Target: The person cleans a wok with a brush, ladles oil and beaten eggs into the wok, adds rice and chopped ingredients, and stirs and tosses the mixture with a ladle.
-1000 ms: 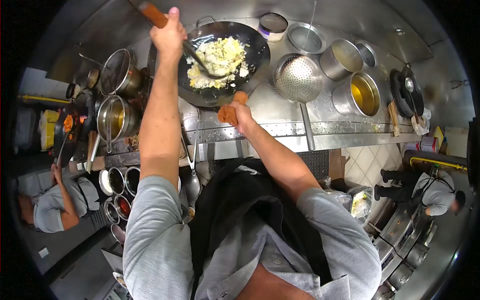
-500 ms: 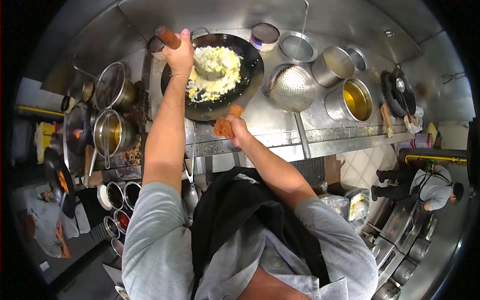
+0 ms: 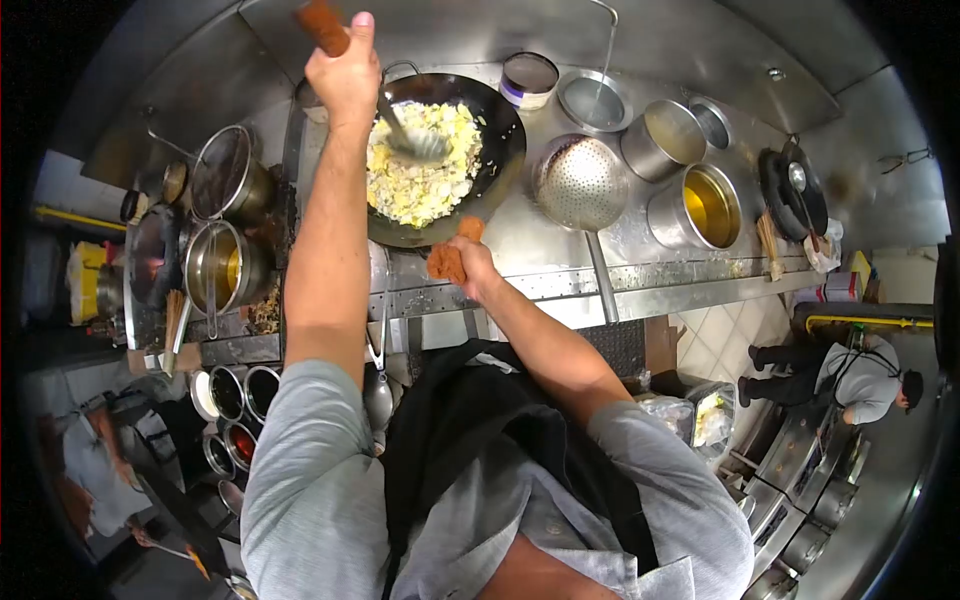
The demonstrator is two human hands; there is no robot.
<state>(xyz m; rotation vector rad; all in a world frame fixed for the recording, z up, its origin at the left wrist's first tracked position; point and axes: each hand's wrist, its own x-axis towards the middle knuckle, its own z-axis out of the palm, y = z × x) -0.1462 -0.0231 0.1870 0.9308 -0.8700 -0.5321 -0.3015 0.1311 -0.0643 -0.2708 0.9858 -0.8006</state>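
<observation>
My left hand [image 3: 345, 75] is closed around the brown wooden handle [image 3: 322, 27] of a ladle, thumb up along it. The ladle's metal head [image 3: 422, 146], blurred by motion, is over chopped white and yellow food [image 3: 425, 190] in a black wok [image 3: 500, 165]. At the wok's near rim my right hand [image 3: 476, 268] grips an orange-brown cloth [image 3: 447, 263]. Whatever the cloth wraps is hidden.
Right of the wok lie a perforated strainer [image 3: 582, 183], a pot of yellow liquid [image 3: 718, 208] and another pot [image 3: 663, 140]. More pots [image 3: 225, 265] stand left. One co-worker [image 3: 110, 460] is at lower left, another [image 3: 868, 378] at far right.
My left hand has risen with the ladle handle since half a second ago. The food has shifted and spread toward the wok's near side. The co-worker at left has moved a pan downward in view.
</observation>
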